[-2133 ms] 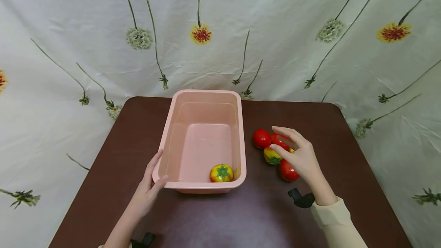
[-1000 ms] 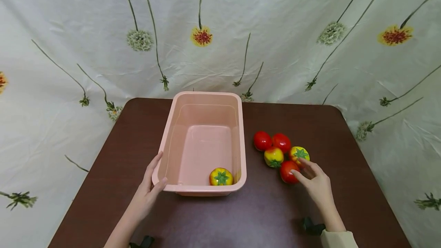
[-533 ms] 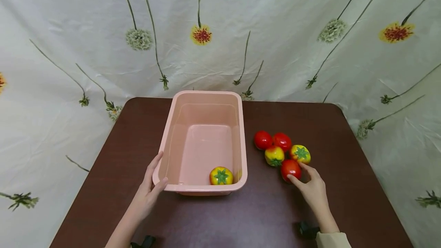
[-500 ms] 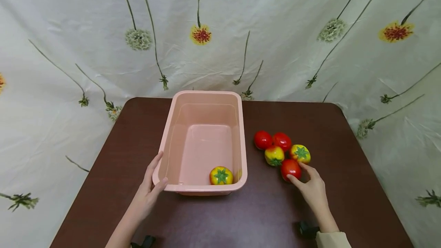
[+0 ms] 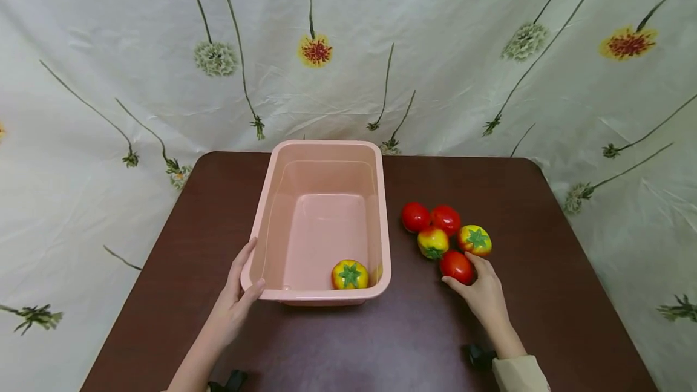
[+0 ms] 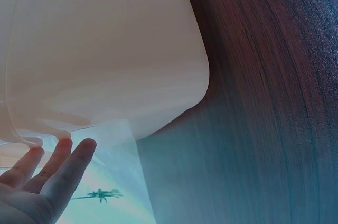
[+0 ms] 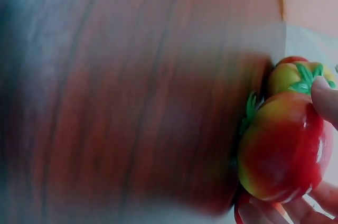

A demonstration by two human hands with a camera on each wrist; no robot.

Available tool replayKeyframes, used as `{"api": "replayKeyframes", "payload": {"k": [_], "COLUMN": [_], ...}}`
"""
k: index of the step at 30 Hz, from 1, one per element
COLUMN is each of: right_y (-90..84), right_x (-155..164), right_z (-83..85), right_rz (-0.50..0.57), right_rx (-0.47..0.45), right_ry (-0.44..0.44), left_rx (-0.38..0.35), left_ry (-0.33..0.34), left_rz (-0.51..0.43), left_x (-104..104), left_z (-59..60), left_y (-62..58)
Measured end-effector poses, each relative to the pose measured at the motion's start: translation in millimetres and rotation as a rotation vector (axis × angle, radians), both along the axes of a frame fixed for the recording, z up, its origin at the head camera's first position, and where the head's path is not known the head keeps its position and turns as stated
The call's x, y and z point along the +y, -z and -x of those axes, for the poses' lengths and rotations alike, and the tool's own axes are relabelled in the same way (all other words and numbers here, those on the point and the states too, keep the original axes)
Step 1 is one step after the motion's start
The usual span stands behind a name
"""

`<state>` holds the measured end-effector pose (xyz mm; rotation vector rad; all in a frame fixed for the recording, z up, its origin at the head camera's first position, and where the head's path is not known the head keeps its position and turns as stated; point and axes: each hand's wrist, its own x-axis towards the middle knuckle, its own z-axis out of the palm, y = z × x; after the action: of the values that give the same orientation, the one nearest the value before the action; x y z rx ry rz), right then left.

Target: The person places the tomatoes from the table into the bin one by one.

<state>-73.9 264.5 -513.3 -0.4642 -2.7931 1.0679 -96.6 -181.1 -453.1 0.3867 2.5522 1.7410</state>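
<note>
My left hand [image 5: 234, 298] holds the near left corner of a pink plastic basin [image 5: 316, 294], its thumb over the front rim and its fingers along the left side. In the left wrist view those fingertips [image 6: 87, 145] press the outer wall. A yellow-red tomato [image 5: 350, 274] with a green calyx lies in the basin's near right corner. To the right, my right hand [image 5: 483, 295] grips the nearest red tomato [image 5: 456, 267] between thumb and fingers. That tomato [image 7: 282, 150] shows a yellowish underside and green leaves in the right wrist view.
Behind the held tomato sit two red tomatoes [image 5: 415, 217] and two yellow-red ones, one [image 5: 432, 242] near the basin and one [image 5: 474, 240] right by my fingers. Everything stands on a dark brown table [image 5: 517, 198], with a flower-printed cloth [image 5: 463, 29] behind it.
My right hand has come down from above the tomatoes to the nearest red one, taken hold of it and shifted it slightly left. The left hand and basin have stayed put.
</note>
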Motion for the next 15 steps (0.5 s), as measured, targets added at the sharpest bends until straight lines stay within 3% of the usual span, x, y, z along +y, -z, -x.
{"api": "replayKeyframes", "payload": {"k": [15], "right_y": [3.5], "right_x": [-2.9], "right_z": [-2.1], "right_rz": [0.030], "right_rx": [-0.033], "right_ry": [-0.008], "left_rx": [-0.004], "left_ry": [-0.007], "left_rz": [-0.001], "left_x": [2.5], "left_z": [-0.2], "left_y": [-1.1]}}
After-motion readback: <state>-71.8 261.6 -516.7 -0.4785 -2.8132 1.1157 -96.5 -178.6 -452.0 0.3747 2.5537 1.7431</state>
